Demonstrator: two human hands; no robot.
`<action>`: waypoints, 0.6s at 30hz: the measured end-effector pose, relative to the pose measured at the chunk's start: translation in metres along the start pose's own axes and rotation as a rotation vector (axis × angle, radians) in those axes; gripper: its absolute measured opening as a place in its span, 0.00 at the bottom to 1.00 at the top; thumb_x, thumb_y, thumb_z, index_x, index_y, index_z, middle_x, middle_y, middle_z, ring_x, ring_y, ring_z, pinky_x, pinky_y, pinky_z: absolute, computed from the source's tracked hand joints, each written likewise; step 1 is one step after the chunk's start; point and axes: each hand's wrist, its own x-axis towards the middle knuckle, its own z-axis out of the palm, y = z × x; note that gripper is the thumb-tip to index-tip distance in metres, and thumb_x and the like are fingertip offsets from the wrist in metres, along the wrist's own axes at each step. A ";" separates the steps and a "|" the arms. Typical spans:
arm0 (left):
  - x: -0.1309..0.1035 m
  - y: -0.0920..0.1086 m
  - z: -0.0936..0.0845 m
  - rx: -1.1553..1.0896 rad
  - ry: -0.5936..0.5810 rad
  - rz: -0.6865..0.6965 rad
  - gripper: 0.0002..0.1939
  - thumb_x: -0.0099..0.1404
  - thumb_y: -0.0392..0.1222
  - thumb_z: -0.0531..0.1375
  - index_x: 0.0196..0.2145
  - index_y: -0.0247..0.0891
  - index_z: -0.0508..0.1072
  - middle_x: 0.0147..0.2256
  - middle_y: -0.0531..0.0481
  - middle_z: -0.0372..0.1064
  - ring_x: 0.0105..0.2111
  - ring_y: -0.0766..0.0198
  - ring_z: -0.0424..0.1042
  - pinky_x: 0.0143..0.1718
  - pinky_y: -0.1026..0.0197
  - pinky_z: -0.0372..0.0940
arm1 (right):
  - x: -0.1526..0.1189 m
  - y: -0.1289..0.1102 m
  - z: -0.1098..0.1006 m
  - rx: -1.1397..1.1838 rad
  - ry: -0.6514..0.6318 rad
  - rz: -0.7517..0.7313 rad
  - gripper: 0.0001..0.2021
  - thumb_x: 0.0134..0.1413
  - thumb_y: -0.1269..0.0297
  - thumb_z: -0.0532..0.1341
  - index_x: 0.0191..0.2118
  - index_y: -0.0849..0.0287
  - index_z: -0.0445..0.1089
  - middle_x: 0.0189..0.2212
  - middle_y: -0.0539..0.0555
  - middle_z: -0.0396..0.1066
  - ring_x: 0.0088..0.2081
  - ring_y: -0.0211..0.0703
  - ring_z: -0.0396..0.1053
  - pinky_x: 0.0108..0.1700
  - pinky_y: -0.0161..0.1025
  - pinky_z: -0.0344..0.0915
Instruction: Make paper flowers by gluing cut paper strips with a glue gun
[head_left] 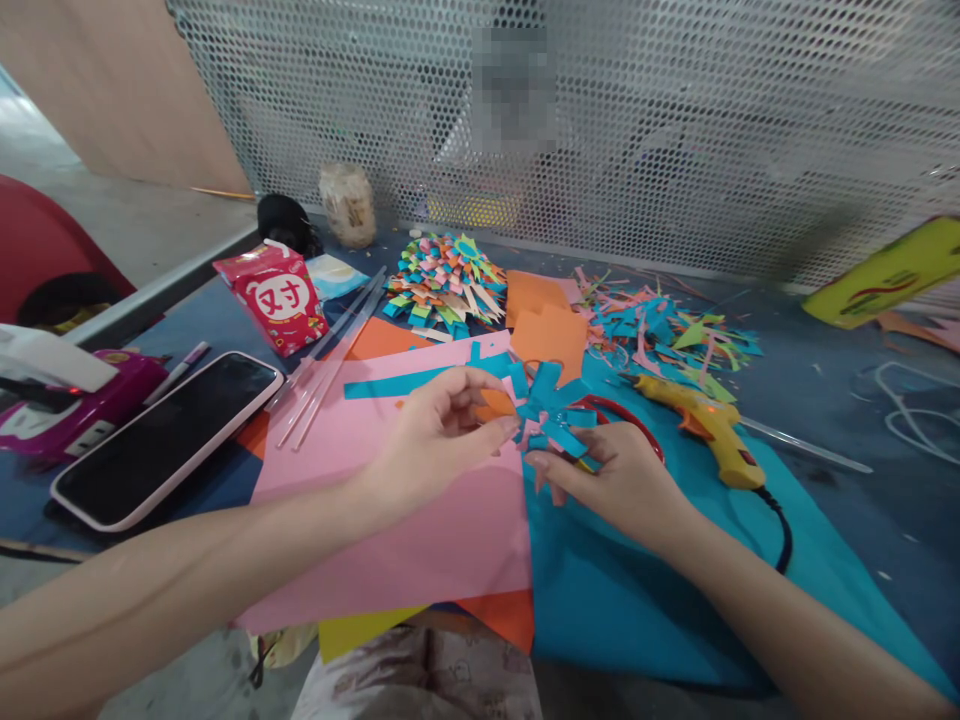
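Observation:
A blue and pink paper flower (pixel 547 408) is held up over the seam of a pink sheet (pixel 390 540) and a blue sheet (pixel 637 600). My right hand (pixel 607 475) pinches its lower right side. My left hand (pixel 465 430) is closed on a small orange paper piece (pixel 495 404) at the flower's left edge. Blue strips (pixel 390 384) lie on the pink sheet. Red-handled scissors (pixel 637 420) lie partly hidden behind my right hand. A yellow glue gun (pixel 705 425) rests on the blue sheet at the right.
A pile of paper flowers (pixel 446 280), orange sheets (pixel 551 335) and paper scraps (pixel 660 325) lie behind. Glue sticks (pixel 322 380), a phone (pixel 169 435), a red packet (pixel 274 300) and a purple power strip (pixel 97 400) stand left. A metal mesh (pixel 637 130) borders the table.

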 end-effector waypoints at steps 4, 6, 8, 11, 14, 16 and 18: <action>0.001 -0.001 0.000 -0.006 -0.025 0.009 0.08 0.53 0.32 0.63 0.32 0.35 0.68 0.24 0.56 0.68 0.23 0.72 0.68 0.26 0.68 0.65 | -0.001 0.003 -0.001 -0.088 0.040 -0.040 0.22 0.53 0.51 0.58 0.14 0.58 0.66 0.11 0.49 0.67 0.15 0.35 0.65 0.20 0.33 0.58; 0.002 -0.002 0.000 -0.027 -0.027 0.000 0.09 0.53 0.32 0.63 0.32 0.35 0.67 0.24 0.56 0.68 0.22 0.73 0.68 0.26 0.69 0.65 | -0.001 0.004 -0.002 -0.143 0.077 -0.073 0.24 0.51 0.47 0.58 0.14 0.58 0.65 0.11 0.50 0.67 0.16 0.36 0.64 0.20 0.34 0.56; 0.002 -0.002 -0.001 -0.034 -0.023 -0.007 0.09 0.53 0.31 0.62 0.32 0.34 0.67 0.23 0.57 0.67 0.22 0.73 0.68 0.25 0.69 0.65 | -0.001 0.005 -0.002 -0.178 0.106 -0.095 0.24 0.51 0.45 0.58 0.14 0.58 0.64 0.12 0.51 0.66 0.16 0.36 0.63 0.20 0.35 0.54; 0.002 -0.002 0.000 -0.040 -0.027 -0.005 0.08 0.53 0.31 0.62 0.32 0.34 0.67 0.23 0.57 0.67 0.22 0.73 0.68 0.25 0.69 0.65 | -0.002 0.004 -0.003 -0.163 0.089 -0.114 0.24 0.53 0.47 0.55 0.14 0.58 0.63 0.12 0.50 0.65 0.16 0.36 0.63 0.20 0.35 0.54; 0.002 -0.002 0.000 -0.058 -0.025 0.000 0.09 0.52 0.31 0.63 0.32 0.34 0.67 0.25 0.56 0.68 0.23 0.73 0.69 0.26 0.68 0.66 | -0.002 0.000 -0.004 -0.085 0.049 -0.115 0.24 0.56 0.51 0.53 0.14 0.58 0.63 0.12 0.50 0.66 0.16 0.35 0.64 0.20 0.34 0.55; 0.001 -0.001 0.000 -0.063 -0.027 -0.001 0.09 0.52 0.31 0.63 0.32 0.34 0.68 0.26 0.56 0.69 0.23 0.73 0.69 0.27 0.68 0.66 | -0.003 -0.001 -0.005 -0.041 0.039 -0.096 0.22 0.56 0.54 0.53 0.15 0.58 0.64 0.13 0.49 0.67 0.17 0.34 0.64 0.21 0.34 0.57; 0.001 -0.001 0.000 -0.066 -0.036 -0.007 0.09 0.52 0.31 0.63 0.32 0.34 0.67 0.25 0.56 0.68 0.23 0.73 0.68 0.27 0.68 0.66 | -0.003 -0.002 -0.004 -0.011 0.028 -0.078 0.20 0.56 0.57 0.52 0.16 0.58 0.64 0.13 0.49 0.68 0.17 0.34 0.64 0.21 0.33 0.58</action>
